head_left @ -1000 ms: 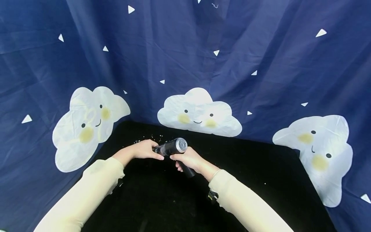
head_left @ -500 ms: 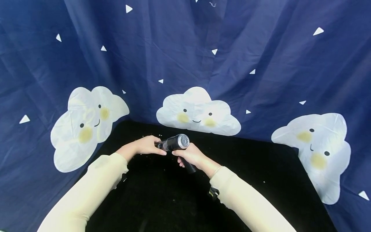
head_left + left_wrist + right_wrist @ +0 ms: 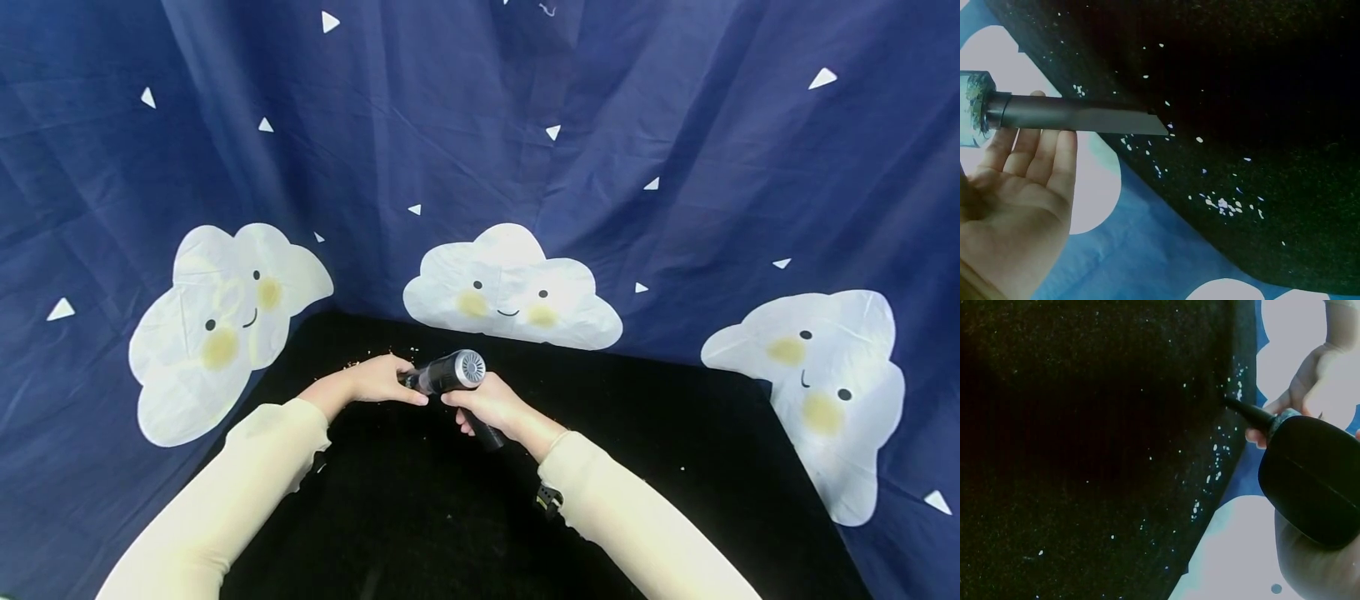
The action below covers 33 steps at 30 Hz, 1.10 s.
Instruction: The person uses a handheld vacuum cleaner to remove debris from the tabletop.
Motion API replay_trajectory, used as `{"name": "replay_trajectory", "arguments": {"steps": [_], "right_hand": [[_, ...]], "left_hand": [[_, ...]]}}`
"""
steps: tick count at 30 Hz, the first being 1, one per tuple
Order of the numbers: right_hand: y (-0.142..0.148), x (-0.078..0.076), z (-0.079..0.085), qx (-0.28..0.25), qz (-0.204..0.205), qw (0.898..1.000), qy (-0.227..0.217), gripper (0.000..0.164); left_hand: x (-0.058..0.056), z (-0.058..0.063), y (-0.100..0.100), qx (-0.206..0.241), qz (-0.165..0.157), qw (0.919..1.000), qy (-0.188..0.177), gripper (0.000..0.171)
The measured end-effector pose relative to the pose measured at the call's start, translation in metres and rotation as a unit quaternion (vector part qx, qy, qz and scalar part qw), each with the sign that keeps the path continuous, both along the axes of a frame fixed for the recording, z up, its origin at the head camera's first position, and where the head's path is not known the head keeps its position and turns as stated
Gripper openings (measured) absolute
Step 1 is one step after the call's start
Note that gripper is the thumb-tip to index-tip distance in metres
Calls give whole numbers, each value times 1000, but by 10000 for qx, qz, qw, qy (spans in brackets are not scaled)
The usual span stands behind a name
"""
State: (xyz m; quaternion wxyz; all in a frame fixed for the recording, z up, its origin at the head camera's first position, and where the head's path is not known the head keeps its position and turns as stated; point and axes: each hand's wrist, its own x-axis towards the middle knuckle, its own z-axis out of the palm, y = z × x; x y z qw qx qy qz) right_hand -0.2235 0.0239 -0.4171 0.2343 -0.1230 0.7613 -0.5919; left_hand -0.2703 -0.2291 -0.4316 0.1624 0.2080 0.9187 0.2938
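Note:
A black handheld vacuum cleaner [image 3: 444,373] with a silver round vent spans the space between both hands. Its handle is gripped by my right hand [image 3: 491,402]. My left hand [image 3: 375,379] is at the front end; in the left wrist view its fairly straight fingers [image 3: 1035,153] touch the long slanted nozzle [image 3: 1079,114], palm uncovered. Bits of debris show inside the clear dust cup [image 3: 972,103]. The nozzle's tip points at the black cloth surface among scattered white crumbs [image 3: 1222,205]; whether it touches the cloth I cannot tell.
Black cloth [image 3: 600,433] covers the work surface. A blue curtain [image 3: 480,150] printed with smiling clouds and white triangles rises behind and at both sides. More pale specks [image 3: 1215,456] lie along the cloth's edge, and single ones elsewhere.
Both hands and the vacuum cleaner shifted slightly right and up in the head view, then slightly back left and down. The hold on it looks the same.

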Motion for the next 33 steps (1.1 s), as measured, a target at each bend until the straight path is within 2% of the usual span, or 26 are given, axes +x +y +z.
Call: {"name": "replay_trajectory", "arguments": {"steps": [10, 15, 23, 27, 33], "right_hand": [[-7, 0, -3, -46, -65, 10000, -7, 45], [-7, -4, -5, 21, -294, 9995, 141, 40], [-9, -7, -9, 7, -439, 9988, 197, 35], [-10, -8, -9, -39, -458, 9989, 102, 35], [-12, -8, -8, -141, -356, 9992, -114, 39]], "left_hand": [[-4, -1, -7, -140, 54, 9998, -121, 46], [-11, 0, -5, 27, 52, 10000, 0, 45], [-19, -4, -3, 37, 93, 9999, -75, 43], [-19, -5, -4, -9, 84, 9999, -80, 44], [-13, -2, -8, -39, 133, 9998, -156, 43]]}}
